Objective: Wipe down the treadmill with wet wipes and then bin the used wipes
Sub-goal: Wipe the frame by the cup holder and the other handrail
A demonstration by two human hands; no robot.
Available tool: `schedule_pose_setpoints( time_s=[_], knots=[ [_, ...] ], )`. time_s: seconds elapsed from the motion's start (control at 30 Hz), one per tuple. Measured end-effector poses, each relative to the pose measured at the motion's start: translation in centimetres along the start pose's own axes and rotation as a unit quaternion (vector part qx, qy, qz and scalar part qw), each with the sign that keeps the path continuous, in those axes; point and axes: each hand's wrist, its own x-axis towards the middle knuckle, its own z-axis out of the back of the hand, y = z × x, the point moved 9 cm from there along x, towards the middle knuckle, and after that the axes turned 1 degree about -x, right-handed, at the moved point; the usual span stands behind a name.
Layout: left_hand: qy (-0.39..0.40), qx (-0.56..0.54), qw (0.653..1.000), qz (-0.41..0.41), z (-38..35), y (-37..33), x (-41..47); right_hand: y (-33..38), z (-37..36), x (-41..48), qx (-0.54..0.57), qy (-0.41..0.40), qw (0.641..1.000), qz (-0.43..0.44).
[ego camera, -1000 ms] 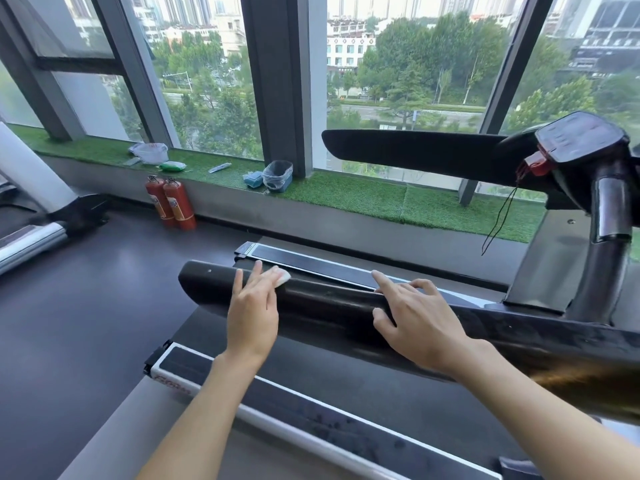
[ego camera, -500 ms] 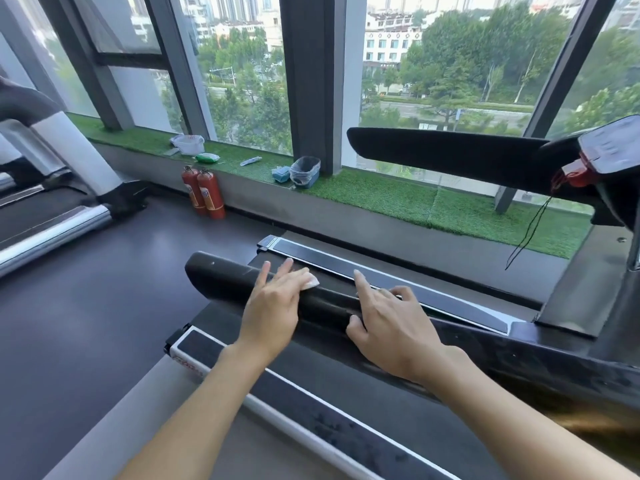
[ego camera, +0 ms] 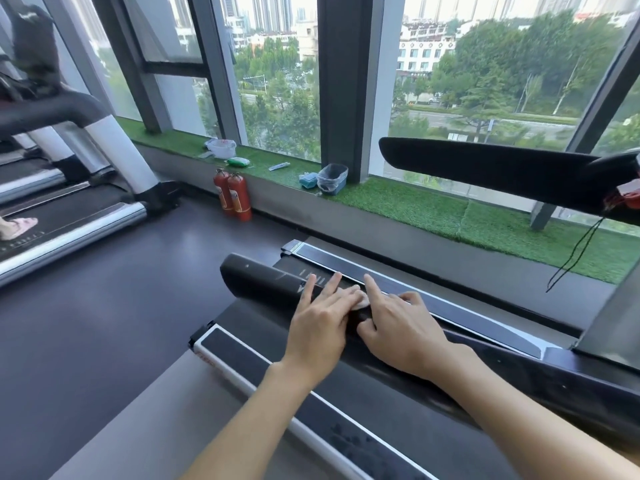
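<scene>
A black treadmill handrail [ego camera: 263, 282] runs from the centre toward the lower right. My left hand [ego camera: 320, 323] lies flat on it with straight fingers and presses a white wet wipe [ego camera: 360, 299] against the rail; only the wipe's edge shows past the fingers. My right hand [ego camera: 398, 327] rests on the rail right beside it, forefinger extended next to the wipe, the other fingers curled against the rail. The far handrail [ego camera: 485, 171] and the running deck's side strip [ego camera: 398, 289] lie beyond.
On the grass-covered sill [ego camera: 415, 206] stand a small lined bin [ego camera: 332, 178], a blue wipe pack [ego camera: 308, 180] and a plastic tub [ego camera: 221, 147]. Two red fire extinguishers [ego camera: 233, 194] stand on the floor. Another treadmill [ego camera: 69, 209] with a person's foot [ego camera: 19, 226] is at the left.
My left hand slid the wipe rightward along the rail until it met my right hand. The view swung left, bringing the neighbouring treadmill further into sight.
</scene>
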Motion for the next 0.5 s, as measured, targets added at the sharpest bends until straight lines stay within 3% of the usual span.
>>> schedule_pose_setpoints(
  time_s=[0.2,0.33,0.4,0.5],
  knots=[
    [-0.033,0.014,0.998,0.044,2.4,5.5,0.5,-0.1,-0.2,-0.1,-0.015,-0.005,1.0,0.0],
    [-0.067,0.013,0.984,0.166,4.9,10.7,1.0,-0.4,-0.3,-0.1,-0.019,-0.002,1.0,-0.001],
    [-0.076,-0.007,0.986,0.146,5.0,9.0,1.3,0.0,-0.3,0.4,-0.004,0.002,1.0,-0.002],
    [-0.033,-0.053,0.998,0.032,2.1,2.7,1.0,1.5,-0.2,1.6,0.026,-0.002,1.0,-0.005]
  ],
)
